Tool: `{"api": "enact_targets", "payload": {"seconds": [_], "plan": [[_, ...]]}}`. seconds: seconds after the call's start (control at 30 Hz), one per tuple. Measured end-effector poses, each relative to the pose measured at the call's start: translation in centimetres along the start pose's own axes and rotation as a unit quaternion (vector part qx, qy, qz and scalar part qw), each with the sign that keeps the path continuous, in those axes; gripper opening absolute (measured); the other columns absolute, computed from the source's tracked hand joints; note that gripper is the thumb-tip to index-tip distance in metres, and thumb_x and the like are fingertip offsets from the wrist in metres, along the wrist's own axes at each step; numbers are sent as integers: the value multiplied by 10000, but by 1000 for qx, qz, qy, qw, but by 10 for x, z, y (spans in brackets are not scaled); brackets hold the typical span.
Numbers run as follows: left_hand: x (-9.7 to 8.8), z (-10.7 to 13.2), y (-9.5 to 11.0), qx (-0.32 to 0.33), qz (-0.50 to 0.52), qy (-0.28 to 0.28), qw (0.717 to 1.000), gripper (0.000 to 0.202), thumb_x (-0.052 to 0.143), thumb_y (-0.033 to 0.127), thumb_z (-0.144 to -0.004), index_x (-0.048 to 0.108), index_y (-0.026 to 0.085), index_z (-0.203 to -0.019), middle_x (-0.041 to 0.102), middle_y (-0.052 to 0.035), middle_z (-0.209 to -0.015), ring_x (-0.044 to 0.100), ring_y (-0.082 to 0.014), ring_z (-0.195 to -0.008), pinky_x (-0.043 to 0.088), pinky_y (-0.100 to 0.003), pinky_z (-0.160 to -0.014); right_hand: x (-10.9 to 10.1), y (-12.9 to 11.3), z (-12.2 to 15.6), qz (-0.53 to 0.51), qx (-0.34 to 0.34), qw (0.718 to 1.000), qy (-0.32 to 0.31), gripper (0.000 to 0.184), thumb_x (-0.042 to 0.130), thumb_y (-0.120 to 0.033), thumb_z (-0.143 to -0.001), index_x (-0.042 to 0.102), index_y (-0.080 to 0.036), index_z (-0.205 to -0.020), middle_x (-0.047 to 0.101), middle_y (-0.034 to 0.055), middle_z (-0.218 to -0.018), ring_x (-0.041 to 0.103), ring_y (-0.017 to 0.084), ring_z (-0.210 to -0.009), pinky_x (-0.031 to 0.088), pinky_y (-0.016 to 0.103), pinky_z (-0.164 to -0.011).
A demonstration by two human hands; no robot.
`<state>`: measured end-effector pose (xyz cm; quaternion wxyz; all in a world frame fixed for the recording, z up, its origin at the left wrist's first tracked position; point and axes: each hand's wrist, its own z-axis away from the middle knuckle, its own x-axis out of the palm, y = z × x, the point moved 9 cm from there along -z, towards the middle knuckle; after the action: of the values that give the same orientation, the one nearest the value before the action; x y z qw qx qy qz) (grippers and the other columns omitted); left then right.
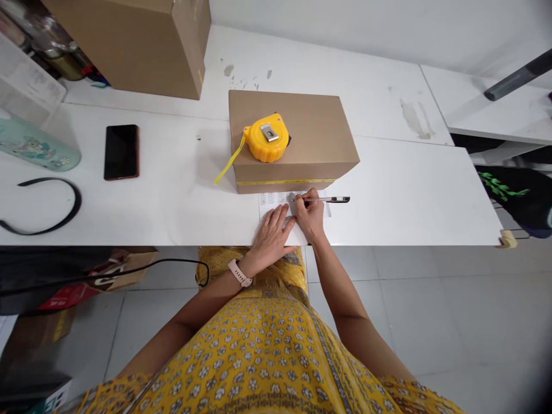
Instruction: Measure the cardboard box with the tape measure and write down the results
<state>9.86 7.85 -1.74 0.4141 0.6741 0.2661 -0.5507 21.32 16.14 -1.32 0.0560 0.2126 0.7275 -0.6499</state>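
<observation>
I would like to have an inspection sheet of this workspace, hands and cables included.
Surface: white table, grey patches towards the back.
Job's things: pen; printed paper in front of a cardboard box; yellow tape measure on the box.
Clutter: smartphone, black curved band, mint-green bottle, at left.
Hands: left hand rests on the paper; right hand holds the pen.
Cables: black cable, below the table's left side.
Surroundings: white wall, grey tiled floor.

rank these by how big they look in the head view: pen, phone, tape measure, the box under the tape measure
1. Box
2. Phone and tape measure, too alike to rank
3. Pen, long but very thin
</observation>
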Motion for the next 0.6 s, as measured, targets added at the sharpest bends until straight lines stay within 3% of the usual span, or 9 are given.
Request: {"api": "enact_targets", "payload": {"seconds": [0.6], "plan": [[1,0,0,-1,9,-1,1000,810,714,552,-881,460,99,-1503,242,-227,-1702,205,-371,-1592,184,-522,-1303,0,0,0,3,-2,1000,-2,219,581,-335,-875,440,-248,-732,454,-77,-598,448,121,-599,369,274,-622]]}}
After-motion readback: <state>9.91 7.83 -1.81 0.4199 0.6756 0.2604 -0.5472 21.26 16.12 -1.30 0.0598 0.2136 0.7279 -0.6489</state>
